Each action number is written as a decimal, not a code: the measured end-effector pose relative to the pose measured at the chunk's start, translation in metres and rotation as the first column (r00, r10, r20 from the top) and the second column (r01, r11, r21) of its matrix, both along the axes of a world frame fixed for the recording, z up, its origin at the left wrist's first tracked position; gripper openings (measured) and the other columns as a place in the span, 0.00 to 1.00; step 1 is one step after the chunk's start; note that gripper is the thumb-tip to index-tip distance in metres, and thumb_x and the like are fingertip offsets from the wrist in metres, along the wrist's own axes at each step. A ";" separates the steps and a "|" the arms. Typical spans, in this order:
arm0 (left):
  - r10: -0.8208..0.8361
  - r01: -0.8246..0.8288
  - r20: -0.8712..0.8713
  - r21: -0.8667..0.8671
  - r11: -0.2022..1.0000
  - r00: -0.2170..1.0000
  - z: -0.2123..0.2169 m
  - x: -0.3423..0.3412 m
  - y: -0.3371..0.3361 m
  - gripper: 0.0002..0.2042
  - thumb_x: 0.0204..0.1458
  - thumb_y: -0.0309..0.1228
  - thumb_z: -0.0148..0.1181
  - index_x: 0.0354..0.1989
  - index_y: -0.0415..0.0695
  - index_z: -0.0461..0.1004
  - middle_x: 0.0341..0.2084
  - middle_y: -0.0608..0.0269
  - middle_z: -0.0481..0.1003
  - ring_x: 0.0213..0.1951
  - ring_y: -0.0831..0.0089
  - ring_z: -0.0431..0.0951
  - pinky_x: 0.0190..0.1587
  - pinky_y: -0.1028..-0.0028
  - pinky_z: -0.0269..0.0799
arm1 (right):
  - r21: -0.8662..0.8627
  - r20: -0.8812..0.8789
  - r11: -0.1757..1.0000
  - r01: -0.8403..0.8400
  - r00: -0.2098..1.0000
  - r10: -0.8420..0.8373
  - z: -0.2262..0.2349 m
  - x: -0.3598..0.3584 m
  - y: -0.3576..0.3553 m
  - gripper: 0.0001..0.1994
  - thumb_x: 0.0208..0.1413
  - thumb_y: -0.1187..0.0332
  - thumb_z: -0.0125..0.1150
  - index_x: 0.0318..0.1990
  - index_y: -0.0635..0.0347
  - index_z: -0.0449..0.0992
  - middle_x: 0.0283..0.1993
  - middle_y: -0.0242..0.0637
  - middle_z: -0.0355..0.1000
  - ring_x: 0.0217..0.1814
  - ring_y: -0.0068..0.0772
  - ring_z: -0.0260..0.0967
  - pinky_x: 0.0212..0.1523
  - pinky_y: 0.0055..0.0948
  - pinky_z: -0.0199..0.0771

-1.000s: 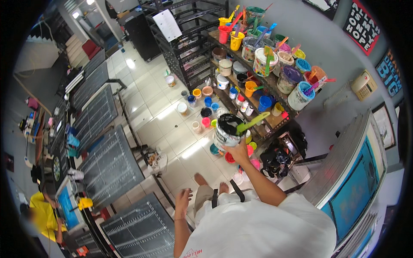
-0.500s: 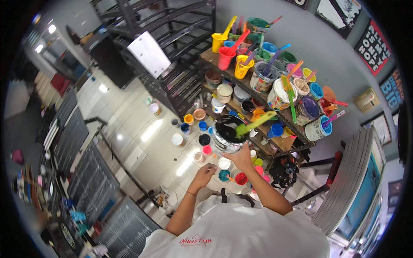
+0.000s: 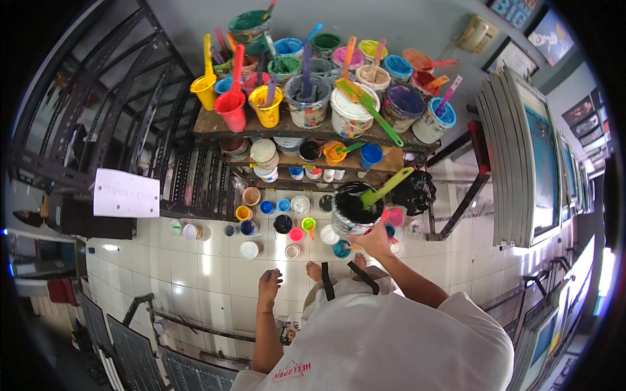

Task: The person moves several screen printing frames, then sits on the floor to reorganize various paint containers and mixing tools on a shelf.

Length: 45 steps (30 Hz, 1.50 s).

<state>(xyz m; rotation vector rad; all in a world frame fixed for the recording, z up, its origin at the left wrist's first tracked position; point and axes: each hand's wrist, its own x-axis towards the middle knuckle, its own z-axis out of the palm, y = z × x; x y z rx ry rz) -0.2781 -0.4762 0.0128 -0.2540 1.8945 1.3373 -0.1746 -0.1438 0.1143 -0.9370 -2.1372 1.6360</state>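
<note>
My right hand (image 3: 374, 240) grips a white tub of black paint (image 3: 353, 225) from its near side, fingers partly hidden behind it. A lime-green spatula (image 3: 388, 187) stands tilted in the paint, its handle pointing up to the right. My left hand (image 3: 268, 285) hangs over the tiled floor with nothing in it, fingers loosely bent and apart. Beyond the tub, a wooden shelf (image 3: 310, 130) carries several paint tubs. Among them is a white-topped tub (image 3: 352, 117) with an orange spatula and a green spatula (image 3: 389, 125) across it.
Several small paint pots stand on the floor, including a white one (image 3: 250, 249) and a black one (image 3: 282, 224). A black metal rack (image 3: 130, 140) with a paper sheet (image 3: 126, 193) rises at left. Framed screens (image 3: 515, 163) are stacked at right. Dark panels (image 3: 134, 345) stand at lower left.
The view has turned right, so the shelf now lies straight ahead. My right hand still holds the tub. My left hand has moved away from it, to the left.
</note>
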 end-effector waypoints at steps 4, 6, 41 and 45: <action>-0.158 0.157 -0.016 -0.011 0.987 0.987 -0.006 -0.009 0.029 0.18 0.59 0.44 0.53 0.43 0.39 0.74 0.37 0.60 0.77 0.37 0.71 0.77 0.38 0.72 0.71 | -0.070 0.051 0.966 0.249 0.968 -0.246 -0.033 0.035 0.037 0.43 0.34 0.69 0.77 0.60 0.66 0.56 0.54 0.47 0.68 0.57 0.42 0.67 0.58 0.36 0.67; -0.196 0.196 -0.008 -0.032 0.980 0.980 -0.007 -0.007 0.049 0.17 0.59 0.43 0.52 0.42 0.40 0.74 0.37 0.61 0.77 0.36 0.72 0.77 0.38 0.72 0.71 | 0.137 0.071 0.930 0.340 0.933 -0.352 -0.083 0.052 0.063 0.45 0.33 0.69 0.77 0.61 0.67 0.55 0.55 0.49 0.68 0.57 0.45 0.67 0.58 0.37 0.67; -0.553 0.528 -0.227 -0.166 0.833 0.802 -0.213 0.048 0.170 0.12 0.58 0.35 0.54 0.37 0.37 0.73 0.27 0.64 0.74 0.28 0.78 0.74 0.34 0.75 0.70 | 0.281 -0.089 0.819 0.501 0.863 -0.497 -0.247 0.033 0.206 0.42 0.31 0.69 0.78 0.57 0.67 0.62 0.54 0.48 0.69 0.56 0.41 0.67 0.57 0.35 0.66; -0.489 0.472 -0.284 -0.130 0.872 0.825 -0.280 0.026 0.161 0.12 0.58 0.36 0.55 0.39 0.38 0.74 0.31 0.55 0.78 0.30 0.67 0.78 0.35 0.71 0.72 | 0.151 -0.050 0.865 0.478 0.878 -0.477 -0.279 0.044 0.200 0.38 0.29 0.69 0.79 0.53 0.69 0.67 0.49 0.46 0.73 0.50 0.40 0.71 0.54 0.34 0.68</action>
